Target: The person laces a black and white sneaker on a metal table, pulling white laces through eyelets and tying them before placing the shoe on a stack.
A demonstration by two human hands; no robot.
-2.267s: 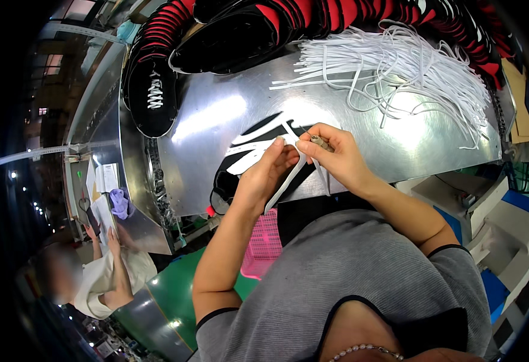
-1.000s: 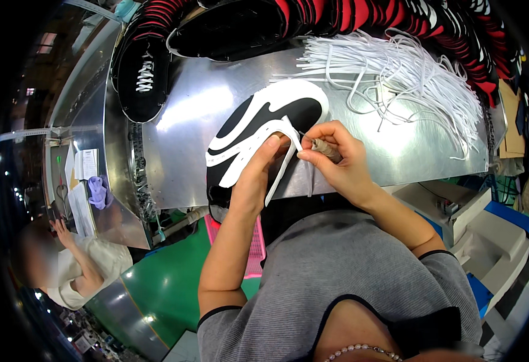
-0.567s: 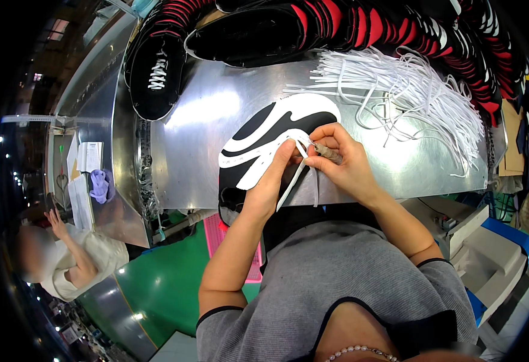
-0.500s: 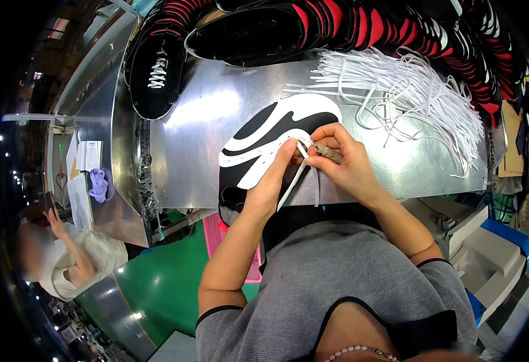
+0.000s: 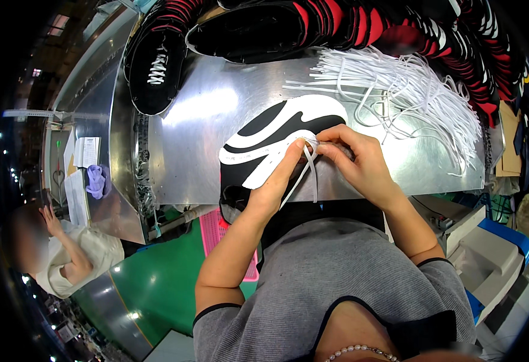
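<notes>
Clamping the eyelet band of the shoe upper point(image 5: 274, 136) with the left grip point(image 5: 278, 182), thumb on top, fingers tucked under. Pinching narrow at the band's edge with the right grip point(image 5: 364, 160), on the white lace point(image 5: 314, 179) by the looks of things. Probably light and floppy, a bit stiffer along the white overlay, hardly fragile. Best to hold right beside the eyelets, so as not to fold the band. Treat the lace as limp, so grab close to the hole.

Held over the near edge of the bench point(image 5: 201, 160), toe angled away to the right, near the lace pile point(image 5: 400, 90).

Versus half a second ago: turned the right grip, fingertips now up against the band. Lost sight of the tool handle; can't tell if still palmed. Same hold on the left.
</notes>
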